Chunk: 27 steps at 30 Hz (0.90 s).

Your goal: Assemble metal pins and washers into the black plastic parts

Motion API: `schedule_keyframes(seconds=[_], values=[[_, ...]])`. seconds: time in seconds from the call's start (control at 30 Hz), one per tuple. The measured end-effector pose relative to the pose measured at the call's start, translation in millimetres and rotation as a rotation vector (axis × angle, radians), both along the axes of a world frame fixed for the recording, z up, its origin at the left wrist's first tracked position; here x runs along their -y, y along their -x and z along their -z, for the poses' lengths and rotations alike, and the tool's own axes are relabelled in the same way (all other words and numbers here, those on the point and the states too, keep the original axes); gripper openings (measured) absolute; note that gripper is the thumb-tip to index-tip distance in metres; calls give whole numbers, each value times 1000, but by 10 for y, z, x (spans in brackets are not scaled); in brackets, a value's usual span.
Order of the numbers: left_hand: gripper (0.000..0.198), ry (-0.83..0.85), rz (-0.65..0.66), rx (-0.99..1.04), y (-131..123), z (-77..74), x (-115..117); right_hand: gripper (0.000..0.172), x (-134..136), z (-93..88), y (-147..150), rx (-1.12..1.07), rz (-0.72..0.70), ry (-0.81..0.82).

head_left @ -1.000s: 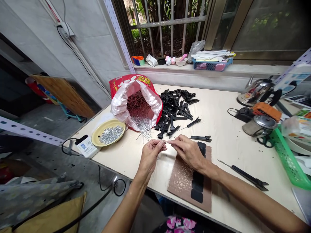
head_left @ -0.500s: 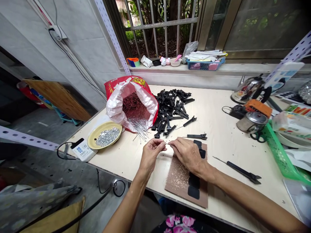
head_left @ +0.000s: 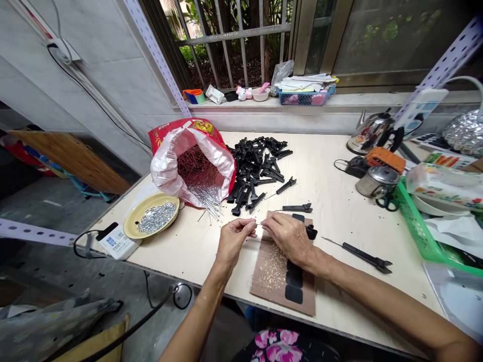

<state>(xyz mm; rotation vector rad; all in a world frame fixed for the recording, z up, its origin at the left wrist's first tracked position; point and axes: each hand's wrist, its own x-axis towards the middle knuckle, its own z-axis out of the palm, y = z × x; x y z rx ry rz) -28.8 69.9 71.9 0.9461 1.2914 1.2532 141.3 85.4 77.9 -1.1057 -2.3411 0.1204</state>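
The fingertips of my left hand [head_left: 236, 239] pinch one end of a thin metal rod [head_left: 258, 224]. My right hand [head_left: 287, 237] is closed at its other end, over the brown board [head_left: 266, 289]. A black fork-ended piece [head_left: 311, 232] shows past my right knuckles; whether I grip it is hidden. Black pads [head_left: 294, 294] lie along the board. Nearby are several black plastic handles with thin metal shafts: one handle [head_left: 364, 255] to the right, another [head_left: 297, 207] just behind my right hand, and a third [head_left: 286, 186] farther back.
A red and white sack [head_left: 164, 171] holds many reddish and silvery rods. Beside it are a pile of black handles [head_left: 256, 163] and a yellow dish [head_left: 132, 221] of small metal bits. Right: a kettle [head_left: 370, 131], a metal pot [head_left: 377, 182], scissors [head_left: 388, 202], a green basket [head_left: 418, 229].
The whole view has shifted slightly, so things on the table appear farther left. Both hands stay nearly where they were, fingertips still meeting around the thin rod.
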Motion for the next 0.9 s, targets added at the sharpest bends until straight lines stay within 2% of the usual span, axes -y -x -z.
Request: schedule_keyframes(seconds=[0.1, 0.2, 0.37, 0.5, 0.57, 0.67, 0.73, 0.83, 0.9], values=[[23, -19, 20, -76, -3, -17, -6, 27, -20, 3, -30, -20, 5, 96], [22, -30, 39, -104, -3, -29, -15, 21, -42, 19, -64, -94, -52, 195], [21, -6, 69, -94, 0, -22, -30, 19, -47, 58, -79, -129, -89, 170], [21, -1, 111, -170, -26, -13, -20, 17, -46, 52, -128, -252, -142, 296], [23, 18, 167, -168, -67, -18, -1, 18, -42, 49, -238, -262, -146, 333], [38, 28, 236, -119, -143, -22, 37, 19, -48, 78, -528, -180, -70, 319], [46, 17, 222, -127, -187, -5, 60, 20, -85, 125, -757, -128, -7, 292], [43, 29, 189, -220, -250, 75, 99, 21, -187, 228, -1030, -46, 62, 224], [41, 32, 182, -280, -303, 159, 136, 22, -215, 317, -1113, 10, 115, 170]])
